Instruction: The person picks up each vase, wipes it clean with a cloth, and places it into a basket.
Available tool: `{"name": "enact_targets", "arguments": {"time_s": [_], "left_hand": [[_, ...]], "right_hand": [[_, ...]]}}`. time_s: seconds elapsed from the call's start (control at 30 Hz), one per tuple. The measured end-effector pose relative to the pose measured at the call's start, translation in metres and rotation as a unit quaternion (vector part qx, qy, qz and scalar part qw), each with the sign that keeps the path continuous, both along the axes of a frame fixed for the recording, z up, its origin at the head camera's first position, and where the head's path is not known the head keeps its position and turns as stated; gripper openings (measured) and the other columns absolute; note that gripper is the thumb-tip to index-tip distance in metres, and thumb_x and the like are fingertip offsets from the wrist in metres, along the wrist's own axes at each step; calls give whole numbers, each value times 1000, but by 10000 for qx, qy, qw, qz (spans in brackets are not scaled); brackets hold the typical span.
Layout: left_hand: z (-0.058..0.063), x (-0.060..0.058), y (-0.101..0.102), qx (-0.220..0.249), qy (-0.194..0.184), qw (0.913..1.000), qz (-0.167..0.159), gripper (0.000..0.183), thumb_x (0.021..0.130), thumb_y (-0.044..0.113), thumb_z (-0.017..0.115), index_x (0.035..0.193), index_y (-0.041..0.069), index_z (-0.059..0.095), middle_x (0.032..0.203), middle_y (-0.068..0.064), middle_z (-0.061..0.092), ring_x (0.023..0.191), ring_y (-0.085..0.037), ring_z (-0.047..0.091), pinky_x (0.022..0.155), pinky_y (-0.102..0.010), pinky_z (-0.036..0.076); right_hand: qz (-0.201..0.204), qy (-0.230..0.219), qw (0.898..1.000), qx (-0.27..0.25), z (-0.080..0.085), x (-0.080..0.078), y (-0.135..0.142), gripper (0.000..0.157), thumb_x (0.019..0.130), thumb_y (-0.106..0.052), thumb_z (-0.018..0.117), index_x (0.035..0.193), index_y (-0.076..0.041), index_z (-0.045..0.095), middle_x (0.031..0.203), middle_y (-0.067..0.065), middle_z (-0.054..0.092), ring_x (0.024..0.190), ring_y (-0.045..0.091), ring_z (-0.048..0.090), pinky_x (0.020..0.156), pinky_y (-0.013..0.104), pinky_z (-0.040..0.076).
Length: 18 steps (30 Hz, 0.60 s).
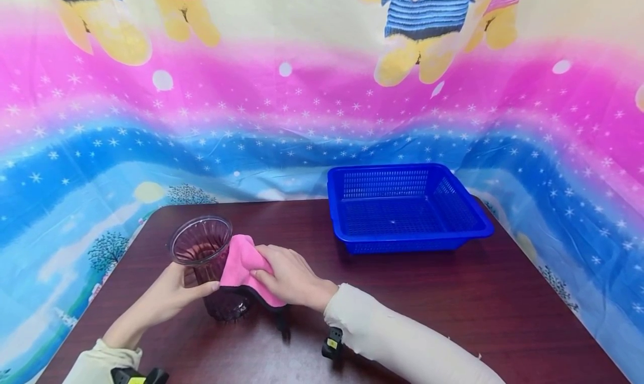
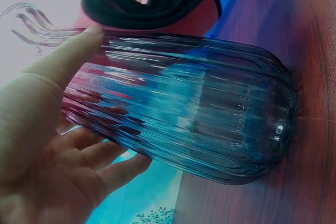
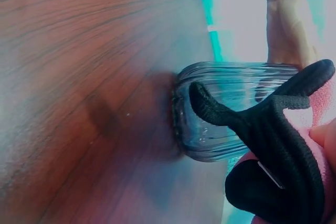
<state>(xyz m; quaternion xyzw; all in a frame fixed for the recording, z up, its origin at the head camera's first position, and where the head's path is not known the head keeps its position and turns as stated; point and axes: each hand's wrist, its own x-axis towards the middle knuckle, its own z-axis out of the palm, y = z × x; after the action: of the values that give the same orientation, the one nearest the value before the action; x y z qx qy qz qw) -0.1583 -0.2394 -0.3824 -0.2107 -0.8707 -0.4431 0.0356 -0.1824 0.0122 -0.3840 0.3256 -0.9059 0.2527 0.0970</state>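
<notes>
A ribbed, purple-tinted glass vase (image 1: 203, 241) with a flared rim stands upright on the table, left of the middle. My left hand (image 1: 168, 297) grips it below the rim, thumb along the near side and fingers round the far side, as the left wrist view shows on the vase (image 2: 210, 108). In my right hand (image 1: 292, 275) a pink cloth (image 1: 241, 264) with a black edge is bunched between thumb and fingers. The cloth lies against the right side of the vase. Its black edge (image 3: 283, 145) hangs in front of the glass in the right wrist view.
A blue plastic basket (image 1: 407, 244) with mesh walls stands at the back right of the dark wooden table (image 1: 432, 311). Behind the table hangs a patterned curtain (image 1: 302, 99). Black wrist devices (image 1: 332, 342) sit on both sleeves.
</notes>
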Motion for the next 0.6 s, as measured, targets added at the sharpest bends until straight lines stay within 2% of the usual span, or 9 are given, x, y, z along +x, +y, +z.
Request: {"name": "enact_targets", "arguments": {"time_s": [0.17, 0.43, 0.6], "left_hand": [[-2, -1, -1, 65, -46, 10000, -54, 63, 85, 10, 73, 137, 1, 39, 130, -17, 55, 106, 16, 53, 87, -17, 55], [-3, -1, -3, 81, 152, 9998, -95, 65, 84, 10, 74, 138, 5, 39, 125, 17, 49, 110, 16, 51, 88, -13, 52], [-3, -1, -3, 92, 147, 9998, -101, 64, 84, 10, 74, 137, 5, 40, 124, 22, 48, 109, 16, 51, 88, -13, 52]], "right_hand": [[-19, -8, 9999, -119, 4, 0, -2, 23, 92, -32, 62, 111, -20, 61, 89, -8, 63, 77, 5, 56, 65, 18, 45], [-74, 25, 9998, -208, 10, 1, -4, 26, 92, -33, 61, 115, -19, 61, 90, -8, 63, 77, 6, 56, 65, 18, 45], [-111, -119, 9997, -206, 11, 3, -5, 23, 92, -34, 61, 111, -21, 61, 89, -8, 62, 78, 5, 55, 66, 18, 46]]}}
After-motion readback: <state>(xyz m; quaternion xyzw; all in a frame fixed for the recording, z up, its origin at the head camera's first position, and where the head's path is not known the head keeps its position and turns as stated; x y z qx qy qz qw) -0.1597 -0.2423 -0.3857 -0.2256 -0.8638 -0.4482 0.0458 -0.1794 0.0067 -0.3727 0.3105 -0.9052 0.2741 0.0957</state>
